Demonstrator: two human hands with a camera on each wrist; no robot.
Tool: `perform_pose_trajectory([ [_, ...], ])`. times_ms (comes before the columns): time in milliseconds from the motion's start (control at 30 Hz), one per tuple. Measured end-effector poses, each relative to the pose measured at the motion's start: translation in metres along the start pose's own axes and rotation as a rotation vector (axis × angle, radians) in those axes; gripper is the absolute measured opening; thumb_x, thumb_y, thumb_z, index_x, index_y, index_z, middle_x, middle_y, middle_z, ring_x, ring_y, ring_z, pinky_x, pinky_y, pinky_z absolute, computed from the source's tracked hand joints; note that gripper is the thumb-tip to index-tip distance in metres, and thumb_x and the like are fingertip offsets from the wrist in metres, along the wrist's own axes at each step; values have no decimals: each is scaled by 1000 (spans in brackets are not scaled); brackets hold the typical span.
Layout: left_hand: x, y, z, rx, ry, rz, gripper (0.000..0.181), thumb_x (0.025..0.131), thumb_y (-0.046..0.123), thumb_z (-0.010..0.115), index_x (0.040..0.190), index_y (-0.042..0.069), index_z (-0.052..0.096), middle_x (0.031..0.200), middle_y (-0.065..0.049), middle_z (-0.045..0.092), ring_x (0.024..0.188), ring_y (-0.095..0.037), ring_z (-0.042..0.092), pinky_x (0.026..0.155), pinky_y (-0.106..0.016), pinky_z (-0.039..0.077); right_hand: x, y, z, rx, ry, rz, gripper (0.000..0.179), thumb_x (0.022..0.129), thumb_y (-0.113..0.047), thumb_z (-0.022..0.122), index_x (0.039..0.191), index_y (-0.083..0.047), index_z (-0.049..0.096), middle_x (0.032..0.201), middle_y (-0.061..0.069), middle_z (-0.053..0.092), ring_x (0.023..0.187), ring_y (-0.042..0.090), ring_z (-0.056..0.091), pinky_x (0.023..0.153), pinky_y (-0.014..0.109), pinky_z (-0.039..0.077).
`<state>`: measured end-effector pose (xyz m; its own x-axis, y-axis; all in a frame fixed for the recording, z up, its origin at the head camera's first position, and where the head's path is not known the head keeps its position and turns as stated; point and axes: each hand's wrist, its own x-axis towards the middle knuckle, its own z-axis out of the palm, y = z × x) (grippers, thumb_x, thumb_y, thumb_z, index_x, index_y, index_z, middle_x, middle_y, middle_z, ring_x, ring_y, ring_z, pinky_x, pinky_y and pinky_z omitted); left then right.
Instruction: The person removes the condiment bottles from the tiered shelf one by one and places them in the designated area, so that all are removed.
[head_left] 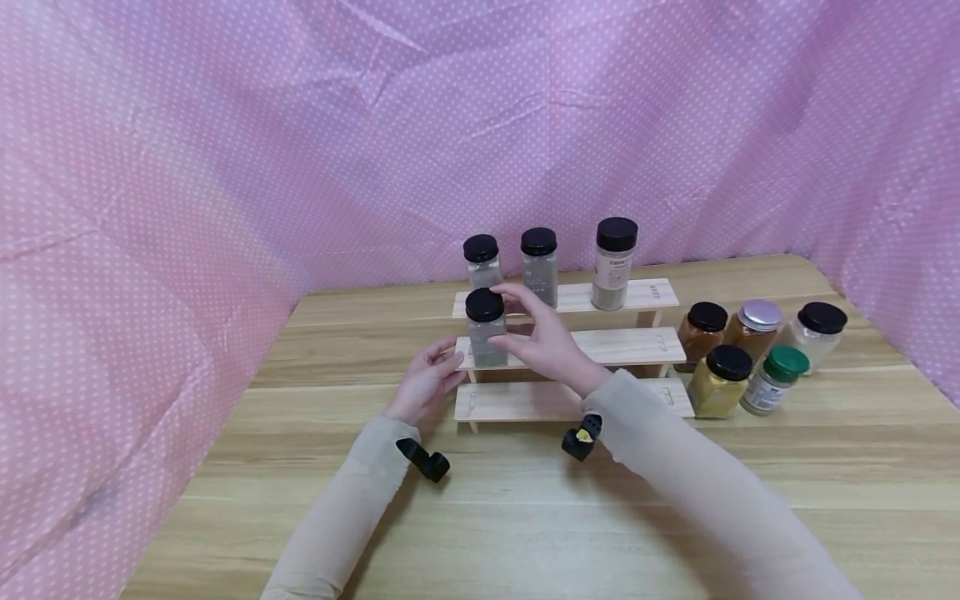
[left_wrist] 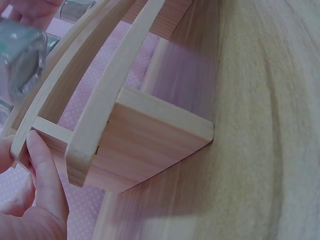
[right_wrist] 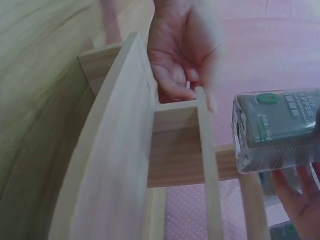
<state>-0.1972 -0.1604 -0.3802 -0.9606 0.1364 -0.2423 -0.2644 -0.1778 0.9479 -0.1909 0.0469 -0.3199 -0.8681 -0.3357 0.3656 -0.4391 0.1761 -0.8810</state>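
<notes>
The right hand (head_left: 543, 337) grips a jar (head_left: 486, 329) at the left end of the rack's (head_left: 622, 346) middle step, while the left hand (head_left: 427, 383), fingers relaxed, steadies that step's left edge. Three jars (head_left: 540, 267) stand on the top step and five jars (head_left: 750, 354) cluster on the table (head_left: 525, 517) right of the rack; the middle step's right part and the bottom step lie bare.

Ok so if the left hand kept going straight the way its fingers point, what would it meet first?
The left hand points right, at the left end of the wooden rack's middle shelf; its fingertips already touch that edge. Past it stands the black-capped jar the right hand grips.
</notes>
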Motion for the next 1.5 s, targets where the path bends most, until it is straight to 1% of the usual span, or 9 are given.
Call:
perform_pose_trajectory([
  [267, 1, 0, 0, -27, 3, 2, 49, 96, -2, 47, 143, -3, 32, 97, 2, 52, 81, -3, 56, 75, -16, 52, -20, -8, -11, -2, -9, -65, 60, 80, 4, 71, 133, -5, 44, 128, 16, 54, 118, 31, 53, 96, 45, 49],
  [500, -2, -1, -2, -23, 0, 9, 50, 96, -1, 48, 143, -3, 32, 95, 2, 55, 80, -4, 58, 74, -16, 52, -42, -7, -19, -50, -53, -112, 63, 77, 5, 74, 132, -2, 45, 127, 18, 54, 115, 32, 54, 91, 40, 53],
  [700, -2, -2, -2, -30, 0, -7, 49, 97, -1, 46, 143, -1, 32, 98, 2, 54, 83, -4, 57, 76, -16, 52, -59, -3, -25, -68, -74, -179, 61, 74, 9, 74, 128, 2, 48, 121, 18, 57, 112, 17, 55, 88, 33, 55],
  [833, -2, -1, -1, -22, 3, -9, 50, 97, -1, 47, 144, 0, 32, 99, 2, 52, 83, -4, 57, 77, -16, 52, -68, -2, -29, -99, -73, -193, 59, 74, 7, 75, 127, 2, 49, 121, 18, 58, 112, 6, 53, 88, 33, 55],
  [1000, -2, 1, 1, -16, 3, -12, 50, 97, -1, 46, 144, 0, 31, 99, 2, 52, 83, -4, 57, 77, -16, 52, -80, -3, -39, -97, -92, -176, 58, 75, 7, 74, 127, 2, 48, 123, 19, 57, 110, 4, 55, 89, 31, 54],
  [1167, -1, 1, 1, -26, 7, -17, 50, 96, -1, 47, 144, 0, 32, 98, 2, 53, 83, -4, 57, 76, -16, 52, -94, -2, -53, -120, -86, -181, 57, 74, 8, 74, 126, 2, 49, 119, 18, 57, 103, 1, 59, 85, 24, 54],
  [1267, -1, 1, 2, -23, 11, -17, 50, 96, -1, 48, 144, 0, 32, 98, 2, 52, 82, -4, 56, 76, -16, 52, -102, -3, -64, -165, -54, -195, 58, 73, 9, 75, 124, 2, 50, 117, 8, 59, 99, 0, 59, 82, 21, 54],
  [1400, -1, 0, 2, -15, 9, -15, 50, 96, -1, 48, 144, 0, 32, 99, 1, 51, 82, -5, 56, 77, -16, 52, -113, -9, -81, -200, -1, -203, 62, 70, 12, 75, 126, 1, 50, 120, -16, 55, 100, -3, 58, 82, 15, 52],
  [1500, 0, 0, 2, -18, 5, -14, 50, 96, -1, 47, 144, 0, 32, 99, 2, 52, 83, -5, 56, 77, -16, 52, -118, -13, -93, -166, 30, -241, 67, 66, 19, 73, 127, 3, 49, 123, -20, 52, 104, -3, 56, 84, 12, 50],
])
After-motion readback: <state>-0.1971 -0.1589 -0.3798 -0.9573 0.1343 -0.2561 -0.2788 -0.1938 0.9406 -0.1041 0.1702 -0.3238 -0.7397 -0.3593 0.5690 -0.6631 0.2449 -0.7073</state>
